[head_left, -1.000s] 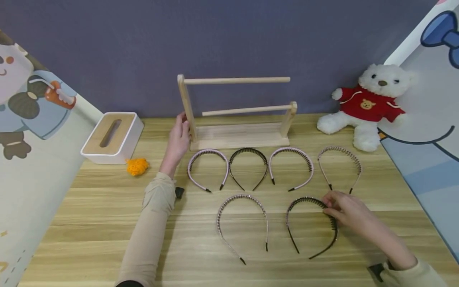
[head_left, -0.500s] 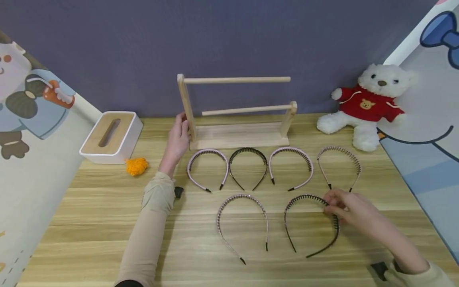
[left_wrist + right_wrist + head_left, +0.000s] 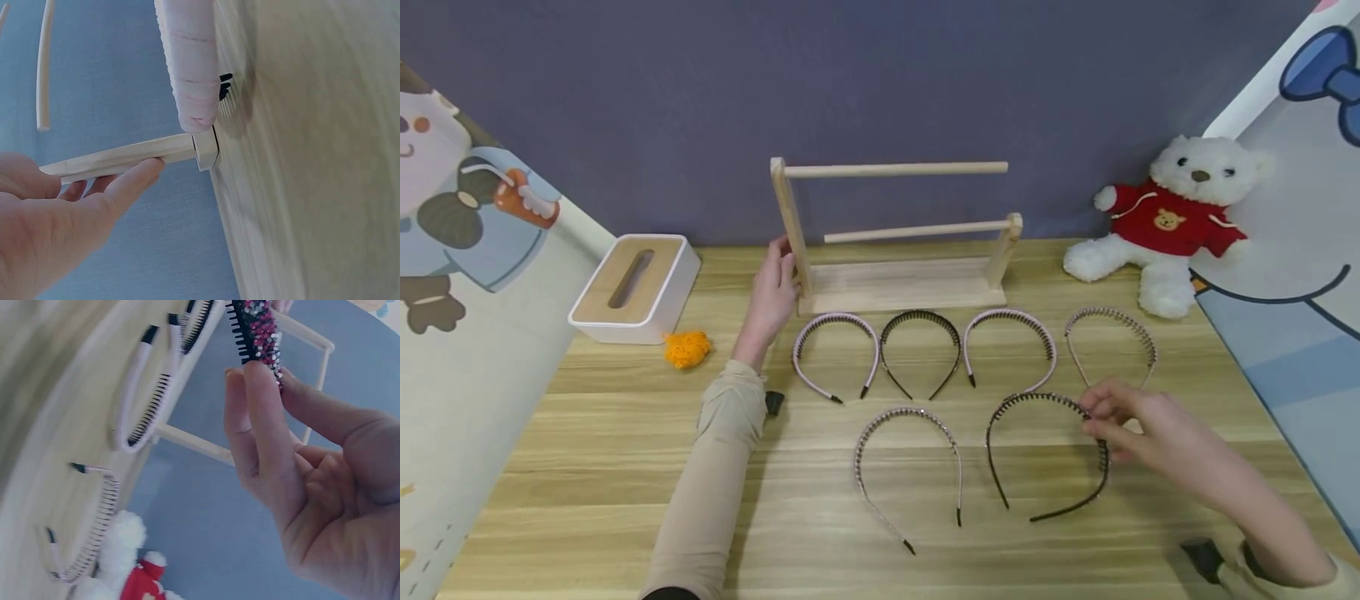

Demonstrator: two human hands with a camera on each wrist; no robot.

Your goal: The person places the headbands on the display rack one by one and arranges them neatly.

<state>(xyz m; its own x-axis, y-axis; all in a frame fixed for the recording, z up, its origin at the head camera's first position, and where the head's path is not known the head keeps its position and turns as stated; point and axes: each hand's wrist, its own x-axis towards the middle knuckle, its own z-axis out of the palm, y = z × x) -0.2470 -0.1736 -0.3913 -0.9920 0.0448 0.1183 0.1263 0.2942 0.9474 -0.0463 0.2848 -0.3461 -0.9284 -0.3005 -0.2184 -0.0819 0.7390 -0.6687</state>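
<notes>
My right hand (image 3: 1153, 429) pinches a black toothed headband (image 3: 1041, 396) on the right side of its arch. In the right wrist view, pink and silver sequins cover its outer face. The headband appears raised off the table, its two ends toward me. At the back, my left hand (image 3: 771, 293) holds the left post (image 3: 125, 157) of a wooden two-bar stand (image 3: 895, 292), thumb in front and fingers partly hidden behind. Both bars of the stand are bare. A pale headband (image 3: 901, 410) with beaded trim lies to the left of the lifted one.
Before the stand lie a pink headband (image 3: 833, 317), a black headband (image 3: 919, 313), another pink headband (image 3: 1011, 313) and a thin rosy headband (image 3: 1108, 312). A white bear (image 3: 1172, 221) sits at the right. On the left are a tissue box (image 3: 632, 287) and an orange tuft (image 3: 687, 348).
The right hand has raised the black headband and shifted it slightly away from me, so its arch now overlaps the end of the right-hand pink headband. The left hand stays on the post.
</notes>
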